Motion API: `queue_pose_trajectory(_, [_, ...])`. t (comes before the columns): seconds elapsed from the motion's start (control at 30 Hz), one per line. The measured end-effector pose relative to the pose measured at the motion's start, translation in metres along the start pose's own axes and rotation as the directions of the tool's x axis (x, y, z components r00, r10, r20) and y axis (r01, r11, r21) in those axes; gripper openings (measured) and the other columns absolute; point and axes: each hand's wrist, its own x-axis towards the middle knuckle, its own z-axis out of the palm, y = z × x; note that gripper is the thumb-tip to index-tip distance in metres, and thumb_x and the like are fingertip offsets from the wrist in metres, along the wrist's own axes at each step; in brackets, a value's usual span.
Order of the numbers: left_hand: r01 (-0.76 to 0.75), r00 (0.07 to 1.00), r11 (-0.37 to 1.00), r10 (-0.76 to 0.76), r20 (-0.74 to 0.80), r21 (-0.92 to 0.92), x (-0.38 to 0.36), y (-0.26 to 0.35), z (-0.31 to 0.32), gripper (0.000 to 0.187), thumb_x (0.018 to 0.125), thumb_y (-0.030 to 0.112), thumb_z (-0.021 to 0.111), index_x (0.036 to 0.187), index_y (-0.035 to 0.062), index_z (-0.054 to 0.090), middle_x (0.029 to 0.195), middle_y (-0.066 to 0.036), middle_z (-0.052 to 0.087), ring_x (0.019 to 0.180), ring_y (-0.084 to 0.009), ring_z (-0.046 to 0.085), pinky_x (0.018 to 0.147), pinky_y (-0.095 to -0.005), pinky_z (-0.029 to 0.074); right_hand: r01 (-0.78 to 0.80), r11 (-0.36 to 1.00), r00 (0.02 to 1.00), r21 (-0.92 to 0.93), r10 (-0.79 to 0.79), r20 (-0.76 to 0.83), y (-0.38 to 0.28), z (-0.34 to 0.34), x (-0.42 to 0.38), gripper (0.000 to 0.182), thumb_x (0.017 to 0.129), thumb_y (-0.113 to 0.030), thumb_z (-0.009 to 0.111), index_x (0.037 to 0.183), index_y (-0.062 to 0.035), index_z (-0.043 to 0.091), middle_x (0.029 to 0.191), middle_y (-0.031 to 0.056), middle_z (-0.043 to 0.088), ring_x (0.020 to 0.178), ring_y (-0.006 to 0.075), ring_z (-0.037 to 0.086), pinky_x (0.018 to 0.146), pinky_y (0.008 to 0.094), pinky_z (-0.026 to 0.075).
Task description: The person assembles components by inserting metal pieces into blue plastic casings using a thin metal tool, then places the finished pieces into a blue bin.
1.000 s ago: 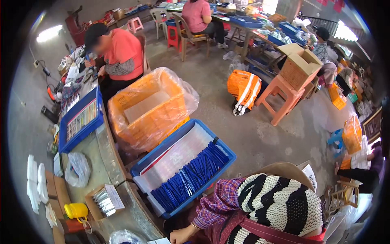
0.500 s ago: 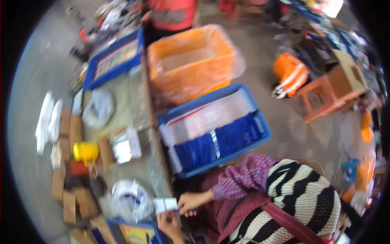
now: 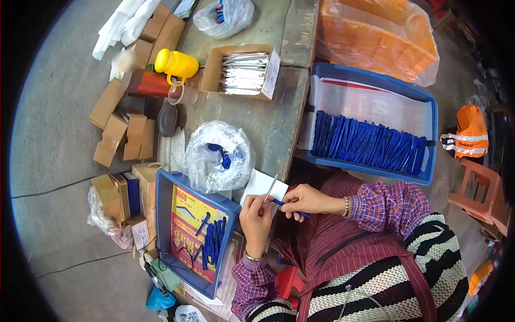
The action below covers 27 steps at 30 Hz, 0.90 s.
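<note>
Thumb and fingers of my left hand (image 3: 255,219) are closed round a slim metal piece (image 3: 271,188) whose thin end points up and away; a small red spot shows at the fingertips. My right hand (image 3: 303,200) grips a slim blue plastic piece (image 3: 301,213), and its near end meets the left fingertips. Below both hands, at the table edge, lies a white card (image 3: 259,184). A clear plastic bag (image 3: 219,180) holding small dark blue parts sits just beyond my left hand.
A blue tray (image 3: 434,121) of blue strips stands on the right, an orange crate (image 3: 378,45) behind it. On the left, another blue tray (image 3: 167,214) holds blue pieces on a yellow sheet. A carton (image 3: 213,70) of slim metal pieces and a yellow container (image 3: 182,65) sit farther back.
My view has swung, so the table and trays sit differently in the picture and look sharper. Both hands stay close together at the white card, with the slim metal piece now visible.
</note>
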Motion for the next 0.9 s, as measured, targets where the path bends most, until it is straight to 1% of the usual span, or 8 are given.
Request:
queue_pose_trajectory(0.3, [0.047,0.999,0.991,-0.046,0.011,-0.129,-0.002,0.005,-0.010,0.015,0.076,-0.004,0.064,0.090,0.0021,0.064,0.082,-0.005,0.059,0.064,-0.0132,0.056,0.057,-0.0235,0.043,-0.005,1.000,1.000,-0.019,0.004,-0.025,-0.003,0.002,-0.001,0.021,0.088,-0.016,0.060,0.093,0.0038,0.065,0.072,0.0060,0.065,0.055,0.0084,0.059,0.050,0.0222,0.050])
queue_pose_trajectory(0.4, [0.205,0.969,0.711,-0.244,0.038,-0.673,-0.013,0.010,-0.016,0.010,0.084,-0.002,0.061,0.092,0.0000,0.058,0.090,-0.006,0.061,0.078,-0.0116,0.057,0.072,-0.0229,0.046,0.007,1.000,0.999,-0.028,-0.008,-0.036,-0.005,0.004,-0.002,0.020,0.088,-0.016,0.060,0.093,0.0034,0.065,0.072,0.0055,0.065,0.054,0.0078,0.059,0.050,0.0218,0.050])
queue_pose_trajectory(0.47, [0.043,0.982,0.588,-0.176,-0.075,-0.808,-0.012,0.019,-0.016,0.009,0.088,-0.001,0.056,0.097,0.0005,0.053,0.093,-0.011,0.060,0.086,-0.0175,0.059,0.081,-0.0296,0.048,0.015,1.000,0.999,-0.022,-0.016,-0.044,-0.002,0.005,-0.002,0.020,0.088,-0.016,0.060,0.092,0.0033,0.065,0.071,0.0053,0.065,0.054,0.0076,0.059,0.050,0.0216,0.049])
queue_pose_trajectory(0.63, [-0.127,0.991,0.748,0.071,-0.111,-0.652,-0.008,0.018,-0.012,0.005,0.094,0.004,0.048,0.098,0.0015,0.045,0.094,-0.016,0.057,0.094,-0.0287,0.059,0.090,-0.0446,0.048,0.052,0.998,0.996,-0.041,-0.055,-0.073,-0.001,0.007,-0.003,0.021,0.087,-0.017,0.061,0.089,0.0031,0.065,0.068,0.0052,0.064,0.053,0.0086,0.060,0.048,0.0222,0.050])
queue_pose_trajectory(0.73, [-0.433,0.876,0.707,0.182,-0.447,-0.560,-0.008,0.034,-0.007,0.003,0.094,0.002,0.044,0.096,0.0016,0.041,0.088,-0.018,0.057,0.090,-0.0318,0.061,0.089,-0.0492,0.048,0.057,0.997,0.995,-0.059,-0.061,-0.083,0.000,0.009,-0.002,0.020,0.087,-0.016,0.060,0.087,0.0030,0.065,0.067,0.0050,0.064,0.052,0.0087,0.060,0.048,0.0223,0.050])
queue_pose_trajectory(0.8, [-0.475,0.855,0.742,0.264,-0.445,-0.473,-0.011,0.029,0.000,0.005,0.093,0.001,0.045,0.096,0.0016,0.042,0.090,-0.019,0.058,0.090,-0.0309,0.061,0.089,-0.0476,0.048,0.068,0.997,0.995,-0.033,-0.070,-0.073,0.001,0.008,-0.002,0.019,0.087,-0.016,0.060,0.087,0.0027,0.065,0.067,0.0048,0.064,0.051,0.0089,0.060,0.047,0.0226,0.051])
queue_pose_trajectory(0.83, [-0.265,0.957,0.924,0.217,-0.190,-0.277,-0.014,0.014,0.004,0.006,0.093,0.002,0.047,0.096,0.0022,0.042,0.092,-0.020,0.059,0.089,-0.0299,0.061,0.089,-0.0457,0.048,0.068,0.997,0.995,-0.034,-0.070,-0.070,0.002,0.008,-0.002,0.019,0.087,-0.016,0.060,0.087,0.0027,0.065,0.067,0.0048,0.064,0.051,0.0089,0.060,0.047,0.0226,0.051])
queue_pose_trajectory(0.9, [-0.244,0.957,0.854,0.134,-0.259,-0.459,-0.013,0.005,0.014,0.006,0.092,0.003,0.047,0.096,0.0021,0.042,0.093,-0.020,0.060,0.088,-0.0293,0.061,0.088,-0.0449,0.048,0.056,0.996,0.996,-0.073,-0.060,-0.061,0.003,0.008,0.000,0.019,0.087,-0.015,0.060,0.086,0.0027,0.065,0.067,0.0051,0.064,0.051,0.0092,0.060,0.046,0.0230,0.051])
